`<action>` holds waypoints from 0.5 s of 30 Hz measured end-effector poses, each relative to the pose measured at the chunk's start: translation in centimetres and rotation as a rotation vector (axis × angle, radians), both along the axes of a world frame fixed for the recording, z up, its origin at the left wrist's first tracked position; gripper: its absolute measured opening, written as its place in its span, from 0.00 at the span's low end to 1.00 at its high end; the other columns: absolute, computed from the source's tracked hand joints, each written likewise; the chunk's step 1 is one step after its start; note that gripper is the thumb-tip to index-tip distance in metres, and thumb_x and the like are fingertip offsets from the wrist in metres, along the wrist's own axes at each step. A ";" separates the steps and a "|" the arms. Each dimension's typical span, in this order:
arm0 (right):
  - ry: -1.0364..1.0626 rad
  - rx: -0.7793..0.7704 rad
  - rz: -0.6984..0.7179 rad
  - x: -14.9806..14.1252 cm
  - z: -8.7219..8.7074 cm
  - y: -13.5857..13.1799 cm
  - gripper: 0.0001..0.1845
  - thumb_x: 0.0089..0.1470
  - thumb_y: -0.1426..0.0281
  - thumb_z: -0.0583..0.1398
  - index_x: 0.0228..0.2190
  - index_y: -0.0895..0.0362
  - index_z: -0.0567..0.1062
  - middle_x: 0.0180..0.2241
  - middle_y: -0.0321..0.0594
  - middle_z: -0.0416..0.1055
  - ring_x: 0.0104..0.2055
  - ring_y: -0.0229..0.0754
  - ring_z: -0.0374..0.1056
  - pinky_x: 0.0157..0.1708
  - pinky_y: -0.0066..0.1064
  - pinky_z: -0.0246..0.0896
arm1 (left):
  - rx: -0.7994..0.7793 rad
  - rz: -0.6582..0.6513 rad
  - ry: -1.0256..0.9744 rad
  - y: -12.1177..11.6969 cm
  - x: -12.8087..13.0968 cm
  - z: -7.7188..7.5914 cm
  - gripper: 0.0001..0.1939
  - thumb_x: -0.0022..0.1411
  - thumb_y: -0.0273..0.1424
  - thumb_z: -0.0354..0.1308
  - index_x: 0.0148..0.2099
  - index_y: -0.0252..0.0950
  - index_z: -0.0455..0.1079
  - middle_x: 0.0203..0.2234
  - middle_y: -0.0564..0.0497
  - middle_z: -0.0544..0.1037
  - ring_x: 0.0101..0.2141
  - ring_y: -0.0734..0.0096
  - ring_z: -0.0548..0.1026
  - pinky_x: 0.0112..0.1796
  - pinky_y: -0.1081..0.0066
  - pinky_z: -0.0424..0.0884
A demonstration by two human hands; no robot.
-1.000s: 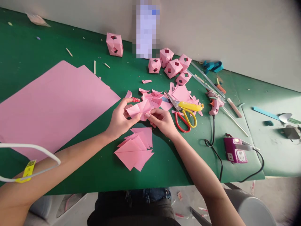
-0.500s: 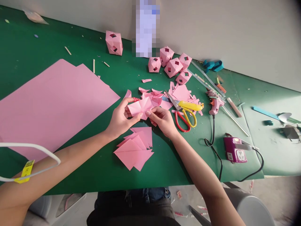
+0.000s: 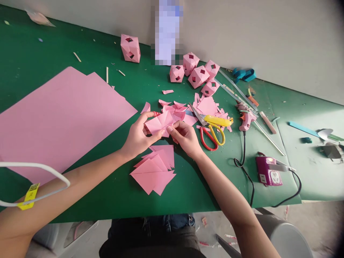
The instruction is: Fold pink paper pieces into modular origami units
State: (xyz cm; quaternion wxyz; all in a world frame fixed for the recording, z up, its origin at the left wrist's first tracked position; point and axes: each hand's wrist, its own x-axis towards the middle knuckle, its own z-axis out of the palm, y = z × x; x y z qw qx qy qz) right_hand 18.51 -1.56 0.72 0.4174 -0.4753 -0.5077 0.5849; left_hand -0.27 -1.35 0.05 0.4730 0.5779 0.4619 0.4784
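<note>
A small creased pink paper piece (image 3: pixel 158 122) is held up between both hands over the green table. My left hand (image 3: pixel 138 134) grips its left side, thumb along the lower edge and the other fingers partly hidden behind. With thumb and forefinger, my right hand (image 3: pixel 185 136) pinches its lower right edge. Just below the hands lies a loose stack of pink paper squares (image 3: pixel 152 172). Behind them is a heap of pink paper scraps (image 3: pixel 208 106). Scissors (image 3: pixel 209 130) with one red and one yellow handle rest right of my right hand, a yellow-handled cutter (image 3: pixel 219 120) against them.
Large pink sheets (image 3: pixel 61 118) cover the table's left. Several folded pink paper balls with holes (image 3: pixel 198 76) stand at the back. To the right lie a pink glue gun (image 3: pixel 245 120) with its cord and a purple power adapter (image 3: pixel 269 170). A white cable (image 3: pixel 45 166) crosses my left forearm.
The paper piece has tilted slightly in my fingers, its right side dipping lower. Both hands stay in nearly the same place, and the things on the table have not moved.
</note>
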 end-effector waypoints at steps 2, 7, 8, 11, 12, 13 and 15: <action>0.001 0.021 0.015 0.0 0.0 0.0 0.27 0.51 0.45 0.70 0.28 0.55 0.71 0.22 0.29 0.63 0.21 0.31 0.56 0.22 0.27 0.51 | 0.020 0.014 0.031 0.0 0.0 0.0 0.25 0.55 0.35 0.71 0.54 0.38 0.70 0.50 0.44 0.79 0.42 0.62 0.82 0.38 0.66 0.84; -0.040 0.005 0.019 -0.1 0.2 -0.1 0.28 0.49 0.44 0.70 0.29 0.55 0.72 0.22 0.29 0.64 0.22 0.32 0.56 0.22 0.27 0.51 | 0.083 0.047 0.119 0.1 -0.2 0.1 0.23 0.57 0.34 0.69 0.53 0.37 0.70 0.51 0.44 0.80 0.49 0.59 0.81 0.48 0.62 0.82; -0.042 -0.008 0.015 -0.1 0.2 -0.1 0.28 0.49 0.44 0.70 0.30 0.55 0.73 0.23 0.30 0.65 0.22 0.32 0.56 0.22 0.27 0.52 | 0.093 0.052 0.130 0.1 -0.2 0.1 0.23 0.57 0.34 0.69 0.53 0.37 0.70 0.51 0.44 0.80 0.49 0.59 0.81 0.49 0.61 0.81; -0.019 -0.032 -0.012 -0.1 0.2 -0.1 0.28 0.49 0.44 0.71 0.32 0.55 0.74 0.23 0.30 0.65 0.22 0.32 0.57 0.22 0.27 0.53 | 0.106 0.063 0.146 0.1 -0.2 0.2 0.22 0.57 0.33 0.68 0.53 0.38 0.70 0.49 0.45 0.80 0.47 0.59 0.81 0.47 0.61 0.82; -0.005 -0.033 -0.019 -0.1 0.1 -0.1 0.27 0.49 0.45 0.71 0.32 0.55 0.74 0.23 0.29 0.65 0.22 0.32 0.56 0.22 0.27 0.53 | 0.111 0.067 0.147 0.1 -0.2 0.3 0.22 0.56 0.32 0.69 0.52 0.38 0.71 0.48 0.45 0.80 0.48 0.59 0.81 0.46 0.62 0.82; 0.007 -0.033 -0.023 -0.1 0.0 -0.1 0.27 0.49 0.45 0.71 0.32 0.55 0.74 0.22 0.29 0.65 0.21 0.32 0.56 0.22 0.27 0.52 | 0.117 0.070 0.146 0.0 -0.1 0.3 0.22 0.56 0.32 0.69 0.52 0.38 0.71 0.47 0.46 0.80 0.48 0.58 0.81 0.45 0.62 0.82; 0.018 -0.037 -0.025 0.0 -0.1 -0.1 0.26 0.49 0.46 0.71 0.32 0.55 0.74 0.22 0.29 0.64 0.21 0.32 0.56 0.22 0.27 0.52 | 0.127 0.073 0.139 -0.1 0.0 0.4 0.21 0.56 0.32 0.69 0.52 0.38 0.71 0.46 0.46 0.80 0.48 0.57 0.80 0.44 0.63 0.82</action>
